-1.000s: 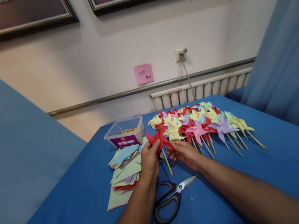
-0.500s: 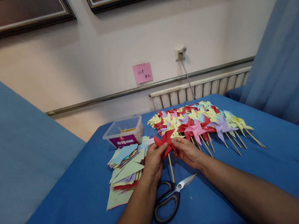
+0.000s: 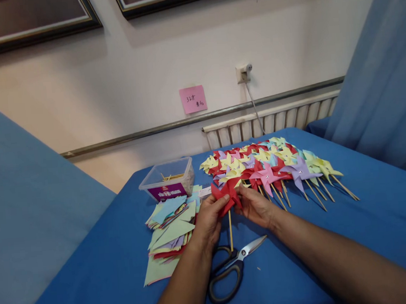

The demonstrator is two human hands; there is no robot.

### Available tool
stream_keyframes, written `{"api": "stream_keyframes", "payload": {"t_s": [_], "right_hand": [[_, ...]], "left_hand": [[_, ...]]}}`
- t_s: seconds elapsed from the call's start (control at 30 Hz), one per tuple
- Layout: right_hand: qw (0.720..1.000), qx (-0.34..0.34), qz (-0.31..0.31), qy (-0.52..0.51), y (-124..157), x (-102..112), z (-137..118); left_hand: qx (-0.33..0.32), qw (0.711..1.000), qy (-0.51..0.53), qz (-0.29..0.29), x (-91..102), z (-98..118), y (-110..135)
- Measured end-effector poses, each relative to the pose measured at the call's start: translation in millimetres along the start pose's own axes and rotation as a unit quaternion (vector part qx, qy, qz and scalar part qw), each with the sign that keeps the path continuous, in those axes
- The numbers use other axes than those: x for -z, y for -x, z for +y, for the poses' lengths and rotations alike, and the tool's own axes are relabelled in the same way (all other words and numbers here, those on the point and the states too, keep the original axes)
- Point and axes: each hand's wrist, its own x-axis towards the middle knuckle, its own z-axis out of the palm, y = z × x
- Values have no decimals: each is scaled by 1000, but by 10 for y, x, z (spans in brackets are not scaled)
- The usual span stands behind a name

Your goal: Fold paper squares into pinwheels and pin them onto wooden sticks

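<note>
Between my two hands is a red paper pinwheel (image 3: 230, 193) on a thin wooden stick that points down toward the table. My left hand (image 3: 210, 217) is closed on its left side, the thumb pressed near the middle of the paper. At the right edge, the fingers of my right hand (image 3: 254, 205) pinch a blade; the fingertips are partly hidden behind the paper. Just below the stick's end lie scissors (image 3: 229, 267) with dark handles, their blades pointing right. Many finished-looking pinwheels (image 3: 266, 175) in red, pink, yellow, purple and green lie in rows behind my hands.
Left of my hands are stacked coloured paper sheets (image 3: 174, 234). A clear plastic box (image 3: 168, 178) with sticks stands behind them. The blue-covered table (image 3: 302, 252) meets a wall with a radiator (image 3: 278, 120), a rail and a socket (image 3: 243, 74). Blue curtains (image 3: 372, 73) hang at both sides.
The red pinwheel has turned slightly in my hands, and its stick now hangs more nearly straight down. Both hands keep their hold in about the same place.
</note>
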Motion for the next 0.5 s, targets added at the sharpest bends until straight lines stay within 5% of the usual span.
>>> {"api": "stream_keyframes", "payload": {"t_s": [0.5], "right_hand": [[999, 13, -13, 41, 22, -21, -17]], "left_hand": [[20, 999, -13, -32, 17, -4, 8]]}}
